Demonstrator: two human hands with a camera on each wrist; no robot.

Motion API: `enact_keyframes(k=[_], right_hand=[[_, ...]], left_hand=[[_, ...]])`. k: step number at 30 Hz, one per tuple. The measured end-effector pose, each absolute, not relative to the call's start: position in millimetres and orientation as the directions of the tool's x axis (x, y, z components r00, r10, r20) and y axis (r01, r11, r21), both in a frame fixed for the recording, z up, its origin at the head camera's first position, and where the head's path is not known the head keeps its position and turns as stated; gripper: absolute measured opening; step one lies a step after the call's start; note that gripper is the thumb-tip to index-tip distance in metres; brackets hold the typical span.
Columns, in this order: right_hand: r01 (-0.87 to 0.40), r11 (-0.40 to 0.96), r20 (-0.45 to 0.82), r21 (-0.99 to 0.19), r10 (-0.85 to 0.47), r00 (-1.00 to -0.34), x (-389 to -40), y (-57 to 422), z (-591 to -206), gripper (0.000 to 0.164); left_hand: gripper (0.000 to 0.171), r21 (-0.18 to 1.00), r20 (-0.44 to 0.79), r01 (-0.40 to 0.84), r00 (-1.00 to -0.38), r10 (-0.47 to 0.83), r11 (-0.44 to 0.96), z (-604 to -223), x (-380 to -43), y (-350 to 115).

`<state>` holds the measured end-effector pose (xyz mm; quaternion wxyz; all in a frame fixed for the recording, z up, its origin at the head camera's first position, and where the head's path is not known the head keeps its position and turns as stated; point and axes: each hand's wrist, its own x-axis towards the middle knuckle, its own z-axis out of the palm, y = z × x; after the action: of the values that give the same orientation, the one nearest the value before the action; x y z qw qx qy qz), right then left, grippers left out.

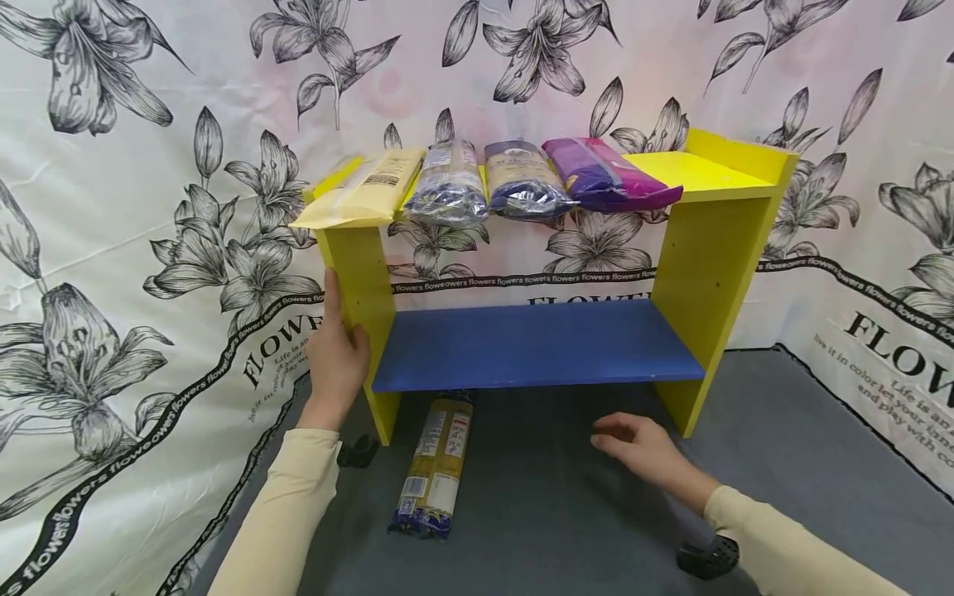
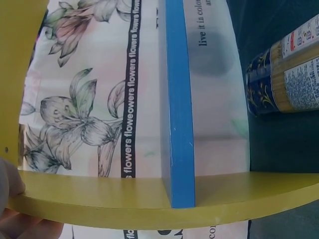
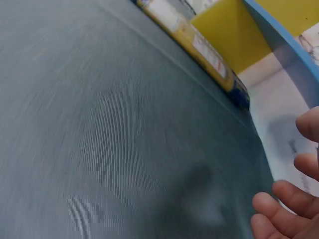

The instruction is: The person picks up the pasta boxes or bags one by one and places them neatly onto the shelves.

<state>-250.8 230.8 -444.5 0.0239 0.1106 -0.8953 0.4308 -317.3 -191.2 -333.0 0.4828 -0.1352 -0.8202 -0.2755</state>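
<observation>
A yellow shelf unit point(image 1: 719, 281) with a blue middle board point(image 1: 537, 343) stands on the grey surface. My left hand point(image 1: 335, 364) holds its left side panel point(image 1: 361, 290) by the front edge; the left wrist view puts the thumb on the inner face and fingers point(image 2: 30, 226) outside. A long pack of spaghetti point(image 1: 435, 463) lies on the surface under the blue board, near the left panel. To the right of that pack, my right hand point(image 1: 641, 447) hovers below the board, fingers loosely bent around nothing. In the right wrist view its fingertips point(image 3: 281, 191) show apart from everything.
Along the yellow top lie a cream packet point(image 1: 365, 189), two clear-and-blue packets point(image 1: 447, 182) and a purple packet point(image 1: 607, 174), their front ends overhanging the edge. Flower-printed cloth point(image 1: 186, 372) hangs behind and at both sides.
</observation>
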Motion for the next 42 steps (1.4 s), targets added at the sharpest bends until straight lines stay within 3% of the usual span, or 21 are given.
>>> enact_keyframes(k=[8,19,25,32,36,42], right_hand=[[-0.082,0.505,0.003,-0.859,-0.155,-0.988,-279.8,141.6,-468.7,0.055],[-0.059,0.463,-0.031,-0.884,-0.184,-0.982,-314.6,44.7,-470.9,0.066],[-0.067,0.469,-0.056,-0.881,-0.245,-0.968,-320.0,14.9,-466.9,0.073],[-0.176,0.642,0.005,-0.746,-0.259,-0.966,-312.4,-4.7,-458.1,0.077],[-0.149,0.697,-0.042,-0.702,-0.249,-0.968,-305.6,-8.3,-458.1,0.082],[-0.13,0.71,-0.076,-0.692,-0.25,-0.965,-303.7,-12.3,-452.1,0.084]], left_hand=[[0.076,0.356,0.838,0.477,-0.543,-0.05,0.803,-331.0,-319.5,-190.0],[0.086,0.319,0.869,0.505,-0.494,-0.035,0.802,-333.8,-323.7,-190.2],[0.091,0.287,0.886,0.512,-0.462,-0.021,0.81,-337.1,-326.5,-194.3],[0.09,0.285,0.89,0.508,-0.455,-0.028,0.813,-333.3,-325.7,-196.7],[0.088,0.3,0.88,0.505,-0.474,-0.03,0.81,-334.7,-323.7,-194.3],[0.099,0.267,0.898,0.516,-0.44,-0.016,0.814,-337.2,-324.9,-194.4]])
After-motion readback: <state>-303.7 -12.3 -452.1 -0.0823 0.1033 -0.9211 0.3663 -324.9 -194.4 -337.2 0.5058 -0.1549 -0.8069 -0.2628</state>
